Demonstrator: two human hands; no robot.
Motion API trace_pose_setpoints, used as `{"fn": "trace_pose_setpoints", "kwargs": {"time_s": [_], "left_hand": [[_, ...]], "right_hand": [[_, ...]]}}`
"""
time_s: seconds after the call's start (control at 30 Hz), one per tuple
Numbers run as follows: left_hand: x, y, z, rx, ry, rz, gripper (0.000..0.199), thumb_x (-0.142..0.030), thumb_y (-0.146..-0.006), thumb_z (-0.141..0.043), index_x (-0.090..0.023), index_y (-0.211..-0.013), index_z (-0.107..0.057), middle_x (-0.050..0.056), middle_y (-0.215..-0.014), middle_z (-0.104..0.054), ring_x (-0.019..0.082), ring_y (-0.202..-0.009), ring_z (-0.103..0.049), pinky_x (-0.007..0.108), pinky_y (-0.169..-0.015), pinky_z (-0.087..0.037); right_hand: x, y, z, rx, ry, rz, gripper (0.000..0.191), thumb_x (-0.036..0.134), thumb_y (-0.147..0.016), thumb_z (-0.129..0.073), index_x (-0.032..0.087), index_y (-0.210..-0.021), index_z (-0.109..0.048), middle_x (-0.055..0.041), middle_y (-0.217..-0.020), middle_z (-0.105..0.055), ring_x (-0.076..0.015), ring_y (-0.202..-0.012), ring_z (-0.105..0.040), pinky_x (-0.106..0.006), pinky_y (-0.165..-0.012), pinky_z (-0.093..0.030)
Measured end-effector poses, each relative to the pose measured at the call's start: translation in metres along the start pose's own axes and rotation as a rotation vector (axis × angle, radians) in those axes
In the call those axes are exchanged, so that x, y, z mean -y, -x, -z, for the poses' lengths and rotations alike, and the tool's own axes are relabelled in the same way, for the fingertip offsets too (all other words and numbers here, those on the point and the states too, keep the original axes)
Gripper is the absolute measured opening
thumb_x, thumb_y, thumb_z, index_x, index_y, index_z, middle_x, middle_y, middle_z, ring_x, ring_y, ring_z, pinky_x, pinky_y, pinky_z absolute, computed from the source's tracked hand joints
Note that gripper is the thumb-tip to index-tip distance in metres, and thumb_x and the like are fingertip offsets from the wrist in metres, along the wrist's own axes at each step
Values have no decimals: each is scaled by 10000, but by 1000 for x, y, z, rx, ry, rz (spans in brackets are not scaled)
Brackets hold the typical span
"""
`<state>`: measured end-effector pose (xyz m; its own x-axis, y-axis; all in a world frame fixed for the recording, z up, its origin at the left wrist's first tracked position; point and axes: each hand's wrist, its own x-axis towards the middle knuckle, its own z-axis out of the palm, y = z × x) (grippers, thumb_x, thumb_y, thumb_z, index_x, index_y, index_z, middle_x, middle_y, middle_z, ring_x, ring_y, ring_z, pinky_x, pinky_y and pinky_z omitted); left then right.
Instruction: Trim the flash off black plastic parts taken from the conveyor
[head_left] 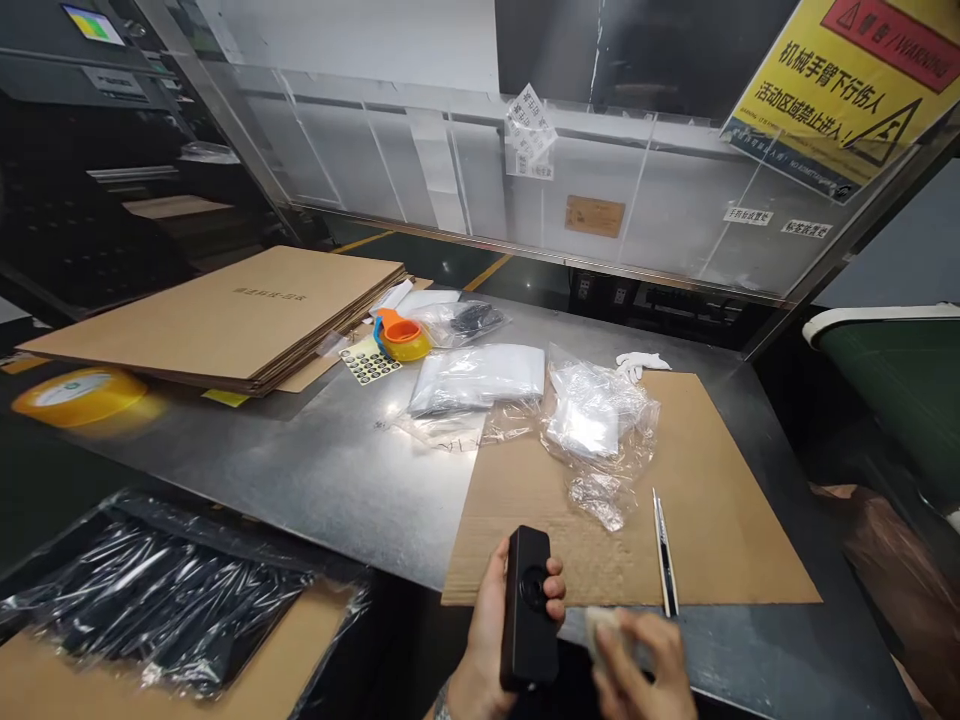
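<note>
My left hand [487, 625] is wrapped round a black rectangular device [530, 610] with a round part on its face, held upright near the table's front edge. Just right of it, my right hand [645, 660] is closed on a small pale cloth-like piece [602, 632], blurred by motion. Beyond both hands lies a flat cardboard sheet [712, 480]. On that sheet are a slim knife-like tool [664, 555] and crumpled clear plastic bags [596, 425].
A cardboard stack [247, 310], yellow tape roll [82, 392], orange tape dispenser [401, 332], sticker sheet [370, 362] and white pouches [484, 375] occupy the metal table [322, 480]. Plastic-wrapped black items [172, 600] lie lower left. A clear panel [480, 180] stands behind.
</note>
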<state>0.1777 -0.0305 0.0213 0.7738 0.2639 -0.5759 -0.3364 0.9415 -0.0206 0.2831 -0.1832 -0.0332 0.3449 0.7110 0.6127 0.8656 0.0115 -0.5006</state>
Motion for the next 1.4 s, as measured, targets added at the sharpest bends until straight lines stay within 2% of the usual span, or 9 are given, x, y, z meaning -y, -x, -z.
{"fn": "trace_pose_setpoints", "kwargs": {"time_s": [0.13, 0.23, 0.33, 0.5, 0.6, 0.67, 0.77, 1.27, 1.4], "left_hand": [[8, 6, 1, -67, -289, -220, 219, -338, -772, -629, -135, -850, -602, 42, -777, -618, 134, -649, -573, 241, -634, -478], [20, 8, 7, -76, -514, -479, 488, -244, -619, -781, -189, -1060, -579, 60, -1034, -641, 203, -978, -566, 266, -859, -402], [24, 9, 13, -80, -722, -561, 614, -288, -553, -817, -168, -1103, -571, 80, -1034, -631, 255, -1013, -527, 297, -867, -368], [20, 14, 18, -45, -940, -617, 512, -350, -587, -787, -179, -1019, -572, 18, -856, -571, 187, -816, -491, 272, -741, -351], [22, 17, 16, 47, -1014, -542, 469, -365, -619, -763, -190, -997, -548, 6, -828, -548, 167, -776, -478, 264, -692, -345], [24, 19, 14, 156, -1027, -480, 455, -365, -628, -753, -187, -991, -542, 27, -873, -565, 189, -823, -498, 284, -720, -365], [24, 22, 11, 302, -1065, -455, 431, -347, -658, -726, -175, -1010, -547, 80, -978, -589, 251, -947, -518, 356, -829, -382], [23, 35, 3, 285, -1153, -369, 364, -347, -677, -708, -163, -935, -528, 53, -875, -553, 204, -843, -489, 314, -745, -378], [19, 30, 9, 307, -1230, -366, 362, -344, -696, -691, -169, -962, -518, 62, -907, -556, 212, -854, -493, 319, -750, -386]], "right_hand": [[-79, -30, 28, 12, 284, -101, 428, 311, -861, -505, 205, -1275, -492, -126, -1057, -514, -266, -940, -512, -458, -799, -441], [-135, -50, 39, -46, 504, -311, 563, 527, -856, -385, 89, -1145, -589, -166, -949, -521, -305, -915, -490, -500, -817, -404], [-162, -61, 40, -4, 525, -392, 575, 568, -843, -344, 112, -1001, -658, -152, -822, -539, -308, -810, -487, -527, -750, -405], [-110, -66, 34, 65, 401, -389, 468, 493, -881, -352, 147, -1048, -618, -164, -999, -557, -307, -942, -509, -503, -815, -413], [-45, -70, 32, 283, -34, -311, 289, 384, -910, -404, 236, -1096, -568, -67, -1019, -568, -168, -819, -576, -275, -724, -481], [-7, -75, 30, 429, -383, -264, 238, 346, -905, -445, 248, -1089, -559, -44, -968, -558, -131, -723, -565, -245, -690, -471], [22, -84, 28, 537, -582, -278, 195, 346, -885, -488, 249, -1027, -578, -23, -872, -524, -131, -725, -526, -240, -672, -451], [14, -75, 20, 541, -854, -459, 258, 441, -816, -574, 196, -746, -529, -3, -813, -469, -95, -635, -445, -213, -550, -375], [11, -74, 20, 543, -802, -424, 244, 450, -831, -550, 212, -873, -580, -8, -840, -479, -94, -624, -413, -229, -567, -365]]}}
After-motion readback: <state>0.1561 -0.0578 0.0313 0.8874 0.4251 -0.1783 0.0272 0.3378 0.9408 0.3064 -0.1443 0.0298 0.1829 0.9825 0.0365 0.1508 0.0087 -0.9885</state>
